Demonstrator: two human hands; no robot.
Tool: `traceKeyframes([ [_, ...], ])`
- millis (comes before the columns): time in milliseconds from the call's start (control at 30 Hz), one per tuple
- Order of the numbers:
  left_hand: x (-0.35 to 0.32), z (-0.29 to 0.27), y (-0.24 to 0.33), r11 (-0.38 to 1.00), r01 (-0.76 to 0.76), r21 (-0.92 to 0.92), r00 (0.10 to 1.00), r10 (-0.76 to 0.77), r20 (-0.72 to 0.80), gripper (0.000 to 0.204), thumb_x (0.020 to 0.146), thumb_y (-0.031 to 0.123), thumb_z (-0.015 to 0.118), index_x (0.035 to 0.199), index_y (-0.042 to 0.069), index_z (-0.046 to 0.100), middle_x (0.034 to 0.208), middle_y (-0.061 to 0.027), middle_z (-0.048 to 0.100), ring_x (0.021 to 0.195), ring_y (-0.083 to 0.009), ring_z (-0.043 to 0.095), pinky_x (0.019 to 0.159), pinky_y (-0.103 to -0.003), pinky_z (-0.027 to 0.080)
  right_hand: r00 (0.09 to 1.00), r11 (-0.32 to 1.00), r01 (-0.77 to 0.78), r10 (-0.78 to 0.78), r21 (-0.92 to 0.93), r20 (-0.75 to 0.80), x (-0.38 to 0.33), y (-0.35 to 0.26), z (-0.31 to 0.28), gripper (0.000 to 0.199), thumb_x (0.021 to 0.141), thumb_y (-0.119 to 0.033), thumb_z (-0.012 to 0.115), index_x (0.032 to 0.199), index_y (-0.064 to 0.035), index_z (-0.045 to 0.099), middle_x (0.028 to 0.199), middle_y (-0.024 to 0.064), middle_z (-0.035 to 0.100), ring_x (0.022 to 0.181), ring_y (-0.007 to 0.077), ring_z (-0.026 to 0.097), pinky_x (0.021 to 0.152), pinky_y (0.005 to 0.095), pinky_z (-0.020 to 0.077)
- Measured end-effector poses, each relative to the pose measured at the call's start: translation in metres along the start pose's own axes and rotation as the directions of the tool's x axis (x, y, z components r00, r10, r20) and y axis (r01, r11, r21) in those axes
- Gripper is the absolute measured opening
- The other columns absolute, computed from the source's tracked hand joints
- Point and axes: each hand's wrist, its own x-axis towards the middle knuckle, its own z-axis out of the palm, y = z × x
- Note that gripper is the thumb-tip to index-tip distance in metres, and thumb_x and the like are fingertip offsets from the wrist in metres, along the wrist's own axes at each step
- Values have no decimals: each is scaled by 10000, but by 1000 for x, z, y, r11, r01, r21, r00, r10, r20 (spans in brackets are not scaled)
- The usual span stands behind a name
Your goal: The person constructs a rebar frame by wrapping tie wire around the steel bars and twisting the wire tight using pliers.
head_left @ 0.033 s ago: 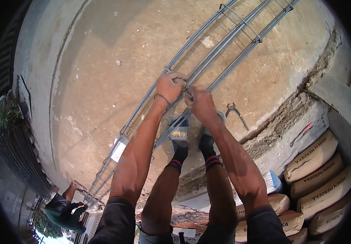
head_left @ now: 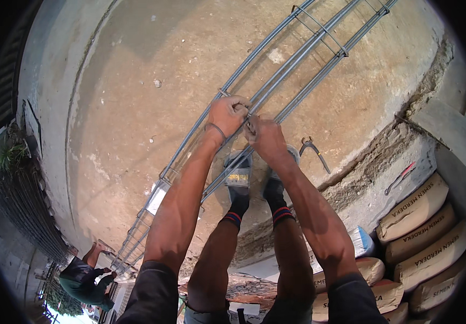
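Observation:
A long rebar cage (head_left: 268, 89) of ribbed steel bars runs diagonally from the lower left to the upper right, with stirrups bent around it. My left hand (head_left: 228, 114) is closed at the middle bar, its fingers curled and pinched beside a stirrup end. Close to it, on the right, my right hand (head_left: 265, 136) is closed too, thumb and fingertips pressed together against the bar. Whatever small piece the fingertips pinch is hidden by them. On the ground right of my right hand lie end-cutting pincers (head_left: 320, 156) with dark handles, apart from both hands.
Brown paper sacks (head_left: 414, 208) are stacked at the lower right. Near them a red-tipped hand tool (head_left: 400, 177) lies on a concrete ledge. A broken concrete edge (head_left: 373, 148) crosses the right side. Another person (head_left: 84, 283) bends at the cage's far lower-left end, beside bundled bars (head_left: 25, 202).

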Motion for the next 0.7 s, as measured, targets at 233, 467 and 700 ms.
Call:
traceKeyframes([
  [233,-8,-7,4,944,174,282,983,-182,2,174,760,84,695,918,25,740,738,-135,706,649,-182,676,633,-289,536,997,993,54,-49,-103,58,4,-2,-8,217,834,-181,658,916,17,618,787,203,628,732,378,652,649,450,537],
  [467,-41,32,-25,952,159,-260,937,-229,-263,167,755,90,705,899,10,732,718,-145,668,653,-236,639,620,-306,503,955,933,-276,240,231,173,18,0,-15,183,824,-140,687,813,39,655,733,159,664,663,250,664,614,370,534],
  [700,-51,52,-21,970,-27,240,914,121,-388,163,778,76,686,920,-2,697,863,-156,644,729,-272,640,658,-361,509,801,623,-598,444,504,401,41,-17,-32,204,889,-145,676,805,40,667,686,69,662,590,126,620,543,282,509],
])
